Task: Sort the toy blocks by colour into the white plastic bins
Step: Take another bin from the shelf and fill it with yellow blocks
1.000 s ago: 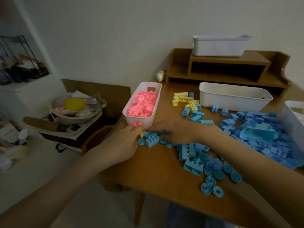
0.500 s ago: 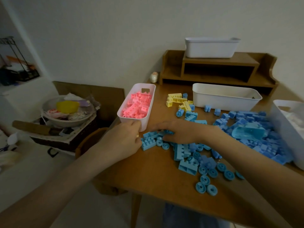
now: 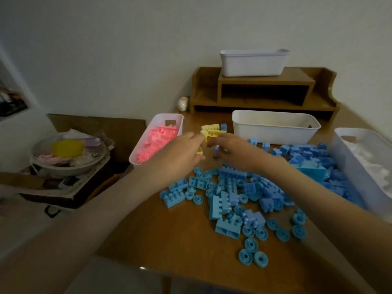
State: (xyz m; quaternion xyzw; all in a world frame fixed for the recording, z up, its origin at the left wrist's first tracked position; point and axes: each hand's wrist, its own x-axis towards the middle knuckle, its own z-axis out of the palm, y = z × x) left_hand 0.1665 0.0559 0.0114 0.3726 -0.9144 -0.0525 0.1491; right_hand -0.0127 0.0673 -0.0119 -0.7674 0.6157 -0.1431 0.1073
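My left hand hovers beside the near end of the pink-filled bin, and a small yellow block shows at its curled fingers. My right hand is just right of it, pinching a pale blue block. Behind both hands lies a small heap of yellow blocks. Blue blocks and wheels are spread over the table's middle and right. A white bin stands behind them. Another white bin at the right edge holds white blocks.
A wooden desk shelf at the back carries a further white bin; a small figurine stands left of it. Off the table's left side sits a box with a bowl of odds and ends. The table's front edge is near.
Both hands have lifted from the blue blocks by the pink bin's near end and moved back toward the yellow heap. The left hand now has a yellow block, the right a blue one.
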